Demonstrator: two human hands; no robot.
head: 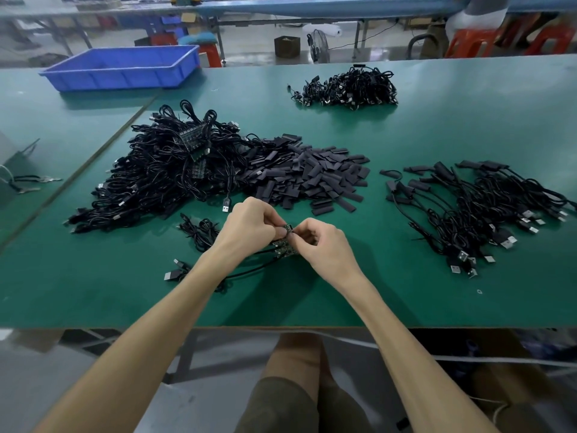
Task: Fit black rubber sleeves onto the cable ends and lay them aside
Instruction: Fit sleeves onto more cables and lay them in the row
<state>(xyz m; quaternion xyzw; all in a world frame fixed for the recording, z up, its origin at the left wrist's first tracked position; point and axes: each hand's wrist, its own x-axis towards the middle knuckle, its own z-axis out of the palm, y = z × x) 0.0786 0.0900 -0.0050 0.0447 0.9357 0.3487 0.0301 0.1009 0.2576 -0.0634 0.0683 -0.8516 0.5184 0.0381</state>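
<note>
My left hand (249, 226) and my right hand (321, 242) meet over the green table (93, 295), both pinching a small strip of green circuit boards (285, 245) at the ends of black cables (199, 232). A heap of flat black rubber sleeves (306, 176) lies just beyond my hands. To its left sits a large tangle of unsleeved black USB cables (162, 176). On the right lies a spread of cables with sleeves fitted (487, 207).
A second, smaller cable pile (349, 89) lies at the far middle of the table. A blue plastic bin (125, 68) stands at the far left. Beyond the table are red stools (468, 42) and a floor fan (318, 46). The table's front edge runs just above my knees.
</note>
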